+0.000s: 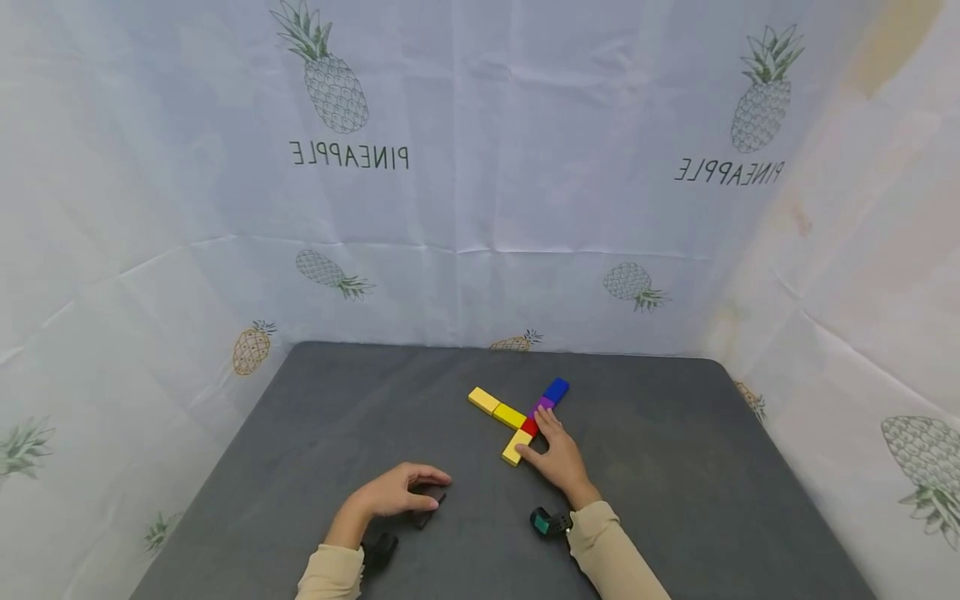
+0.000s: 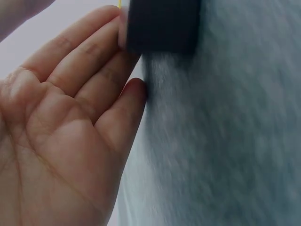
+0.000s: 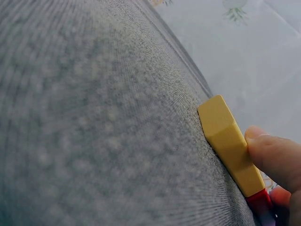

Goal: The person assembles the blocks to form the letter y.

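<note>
In the head view, my left hand (image 1: pixel 397 492) grips a dark block (image 1: pixel 423 518) low over the table, thumb across it. The left wrist view shows the dark block (image 2: pixel 162 26) at the fingertips, partly cut off. My right hand (image 1: pixel 558 458) rests on a row of joined blocks: its thumb touches a pale yellow block (image 1: pixel 514 452), its index finger reaches the purple block (image 1: pixel 542 406) beside a red block (image 1: pixel 529 426). A blue block (image 1: pixel 557 389) ends this row. From the red block, a bright yellow block (image 1: pixel 510 416) and another pale yellow block (image 1: pixel 483 400) branch leftward.
The blocks lie on a dark grey table (image 1: pixel 360 400) with rounded far corners. White pineapple-print cloth (image 1: pixel 480 192) hangs behind it and along both sides. A black device (image 1: pixel 550 522) sits at the right wrist, another (image 1: pixel 380 550) at the left.
</note>
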Demonstrator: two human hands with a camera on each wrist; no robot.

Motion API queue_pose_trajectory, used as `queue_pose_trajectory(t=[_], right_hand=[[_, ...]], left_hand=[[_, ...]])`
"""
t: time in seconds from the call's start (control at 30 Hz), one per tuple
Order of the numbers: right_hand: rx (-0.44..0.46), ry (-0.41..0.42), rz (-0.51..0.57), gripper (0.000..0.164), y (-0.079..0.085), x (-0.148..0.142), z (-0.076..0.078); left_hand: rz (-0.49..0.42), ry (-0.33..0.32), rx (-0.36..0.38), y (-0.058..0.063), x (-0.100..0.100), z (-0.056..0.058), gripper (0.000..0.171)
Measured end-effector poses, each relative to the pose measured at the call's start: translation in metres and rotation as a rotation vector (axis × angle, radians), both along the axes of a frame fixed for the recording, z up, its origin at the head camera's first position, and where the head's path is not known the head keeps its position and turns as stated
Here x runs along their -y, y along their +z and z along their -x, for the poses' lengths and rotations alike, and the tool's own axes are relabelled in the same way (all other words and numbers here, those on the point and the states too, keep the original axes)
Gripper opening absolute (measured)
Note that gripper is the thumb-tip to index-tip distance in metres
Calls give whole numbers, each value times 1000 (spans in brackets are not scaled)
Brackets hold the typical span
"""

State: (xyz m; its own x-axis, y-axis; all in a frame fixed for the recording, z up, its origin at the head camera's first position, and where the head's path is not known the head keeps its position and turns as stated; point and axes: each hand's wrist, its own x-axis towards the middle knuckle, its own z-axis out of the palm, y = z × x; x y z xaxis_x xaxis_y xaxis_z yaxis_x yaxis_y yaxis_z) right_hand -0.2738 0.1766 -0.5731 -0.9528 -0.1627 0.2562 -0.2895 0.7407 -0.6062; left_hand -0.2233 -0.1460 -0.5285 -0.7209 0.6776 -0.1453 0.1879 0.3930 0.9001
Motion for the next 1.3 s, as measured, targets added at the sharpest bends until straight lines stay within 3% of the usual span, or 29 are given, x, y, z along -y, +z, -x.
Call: queue_pose_trajectory(t=[0.2, 0.57, 0.9, 1.3], right_hand=[[-63, -4, -21, 83, -6, -1, -1], [43, -12, -7, 84, -1, -1, 1], [37, -15, -7, 84, 1, -1, 0], [32, -17, -22, 84, -1, 0, 0]], left_hand=[[-32, 50, 10, -3, 13, -7, 42], [-43, 98, -19, -6, 31, -20, 53], [5, 98, 38, -7, 32, -21, 64], [38, 148, 86, -3, 25, -27, 70]])
